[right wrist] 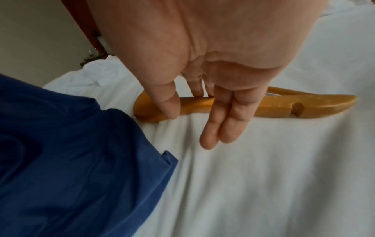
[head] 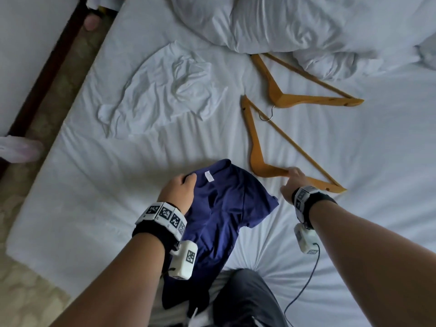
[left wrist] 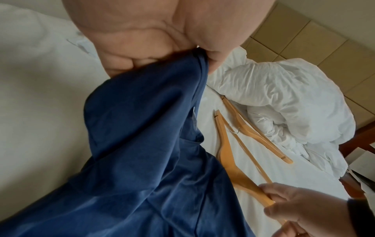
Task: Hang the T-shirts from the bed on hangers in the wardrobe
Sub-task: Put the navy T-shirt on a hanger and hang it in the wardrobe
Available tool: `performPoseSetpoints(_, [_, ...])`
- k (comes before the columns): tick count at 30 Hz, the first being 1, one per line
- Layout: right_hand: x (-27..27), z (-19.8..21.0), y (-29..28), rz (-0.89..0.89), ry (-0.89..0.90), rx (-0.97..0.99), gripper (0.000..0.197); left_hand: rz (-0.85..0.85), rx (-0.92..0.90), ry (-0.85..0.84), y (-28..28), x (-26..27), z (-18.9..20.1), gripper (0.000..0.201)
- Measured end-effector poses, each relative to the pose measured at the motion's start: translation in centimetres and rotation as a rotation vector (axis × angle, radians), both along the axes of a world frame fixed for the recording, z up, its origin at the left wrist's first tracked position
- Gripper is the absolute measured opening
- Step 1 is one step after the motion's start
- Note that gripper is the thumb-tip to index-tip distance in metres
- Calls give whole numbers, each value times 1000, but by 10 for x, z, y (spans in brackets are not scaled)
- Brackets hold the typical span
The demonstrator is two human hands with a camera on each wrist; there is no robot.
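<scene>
A navy T-shirt [head: 224, 208] [left wrist: 152, 144] [right wrist: 71, 152] hangs crumpled from my left hand [head: 181, 187] [left wrist: 142, 40], which grips it at the collar just above the white sheet. My right hand [head: 292, 176] [right wrist: 183, 102] pinches the near arm of a wooden hanger [head: 256, 147] [left wrist: 225, 149] [right wrist: 274, 105] lying flat on the bed; two fingers stick out straight. A second wooden hanger [head: 306, 100] [left wrist: 253, 133] lies just beyond it. A crumpled white T-shirt [head: 165, 90] [right wrist: 101, 77] rests further up the bed on the left.
A bunched white duvet [head: 306, 27] fills the head of the bed [head: 377, 161]. The floor and a pink slipper [head: 21, 149] lie off the bed's left edge beside a dark wooden edge [head: 47, 72]. My knee [head: 245, 298] presses on the mattress, with a cable [head: 304, 286] trailing beside it.
</scene>
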State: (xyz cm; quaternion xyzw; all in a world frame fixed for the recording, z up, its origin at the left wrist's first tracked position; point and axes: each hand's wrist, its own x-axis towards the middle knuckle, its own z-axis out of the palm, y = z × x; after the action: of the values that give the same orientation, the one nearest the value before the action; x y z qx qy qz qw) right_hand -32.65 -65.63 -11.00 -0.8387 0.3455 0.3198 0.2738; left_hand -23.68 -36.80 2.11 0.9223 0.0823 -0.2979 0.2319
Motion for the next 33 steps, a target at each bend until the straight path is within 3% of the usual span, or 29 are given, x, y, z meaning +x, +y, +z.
performPoseSetpoints(5, [6,-6,-5,108,104,-41,55,49,-3,4,6,-2,-3,42])
performPoseSetpoints(10, [8,-17,7,31,145,-38,46,79,-10,24,11,-4,-3,43])
performPoseSetpoints(21, [-2,-5,8,100,154,-84,27,140,-48,39,17,-2,13,42])
performPoseSetpoints(27, [-17,25,8,123,57,-127,21,156,-159,52,11,11,51,52])
performPoseSetpoints(33, [-12,68,13,87,-58,-149,27,110,-244,-9,17,27,104,32])
